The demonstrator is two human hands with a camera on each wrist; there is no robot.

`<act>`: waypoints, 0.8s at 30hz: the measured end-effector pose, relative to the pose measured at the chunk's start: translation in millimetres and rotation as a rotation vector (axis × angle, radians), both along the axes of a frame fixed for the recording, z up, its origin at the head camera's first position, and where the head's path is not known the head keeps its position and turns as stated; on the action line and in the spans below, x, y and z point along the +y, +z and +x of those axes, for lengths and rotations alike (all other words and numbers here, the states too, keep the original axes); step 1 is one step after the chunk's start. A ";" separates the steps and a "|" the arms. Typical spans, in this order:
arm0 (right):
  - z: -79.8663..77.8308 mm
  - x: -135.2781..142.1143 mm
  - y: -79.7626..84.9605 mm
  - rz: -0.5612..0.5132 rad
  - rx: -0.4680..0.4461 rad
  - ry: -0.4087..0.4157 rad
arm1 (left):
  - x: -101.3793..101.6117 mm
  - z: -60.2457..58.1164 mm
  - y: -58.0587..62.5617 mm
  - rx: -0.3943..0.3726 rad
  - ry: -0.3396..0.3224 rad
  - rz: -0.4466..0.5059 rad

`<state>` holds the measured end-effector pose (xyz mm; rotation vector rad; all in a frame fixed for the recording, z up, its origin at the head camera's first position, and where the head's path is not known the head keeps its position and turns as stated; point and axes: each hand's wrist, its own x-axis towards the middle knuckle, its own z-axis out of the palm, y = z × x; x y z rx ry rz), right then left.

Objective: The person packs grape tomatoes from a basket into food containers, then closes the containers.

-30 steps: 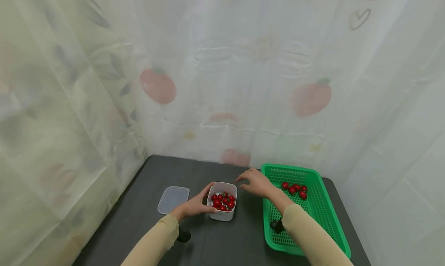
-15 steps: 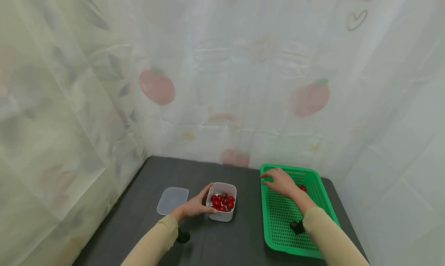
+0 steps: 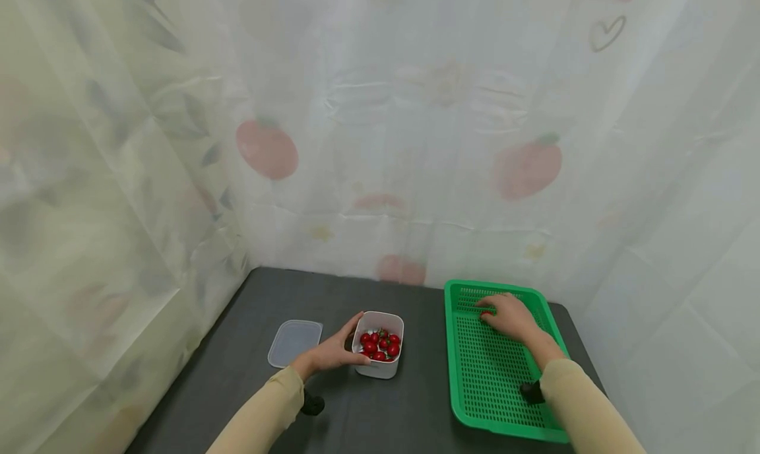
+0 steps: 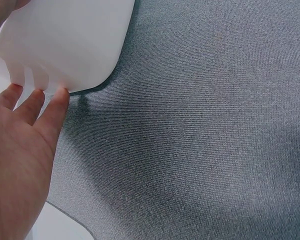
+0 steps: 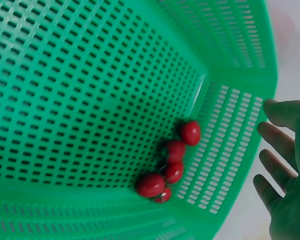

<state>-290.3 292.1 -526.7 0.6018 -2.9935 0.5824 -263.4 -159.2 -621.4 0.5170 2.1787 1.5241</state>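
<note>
My left hand (image 3: 332,352) holds a white square plastic container (image 3: 380,371), thumb on the near side and fingers round the left side. Several red cherry tomatoes (image 3: 371,346) lie inside it. In the left wrist view, fingertips (image 4: 61,95) press on the container's smooth wall (image 4: 75,47). My right hand (image 3: 510,317) is over the far part of a green perforated basket (image 3: 453,381), fingers slightly bent. A cherry tomato (image 3: 487,315) peeks out by its fingertips. The right wrist view shows several cherry tomatoes (image 5: 150,185) at the basket's end, and spread fingers holding nothing.
A translucent square lid (image 3: 295,343) lies on the dark grey table (image 3: 332,295), left of the container. Behind the table hangs a pale curtain (image 3: 380,144) with fruit prints, and more sheeting runs along both sides.
My right hand has moved right, from beside the container to over the basket, and lowered toward the tomatoes there. The left hand and container have stayed put.
</note>
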 end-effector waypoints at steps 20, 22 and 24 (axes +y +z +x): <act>0.4 23.5 -33.1 0.106 -0.226 -0.120 | 0.0 3.7 4.3 0.018 0.001 -0.019; 1.0 23.1 -36.3 0.115 -0.244 -0.129 | 0.3 4.0 4.8 0.019 -0.001 -0.019; 1.2 22.3 -38.4 0.131 -0.259 -0.135 | 0.7 4.3 6.0 0.017 -0.006 -0.014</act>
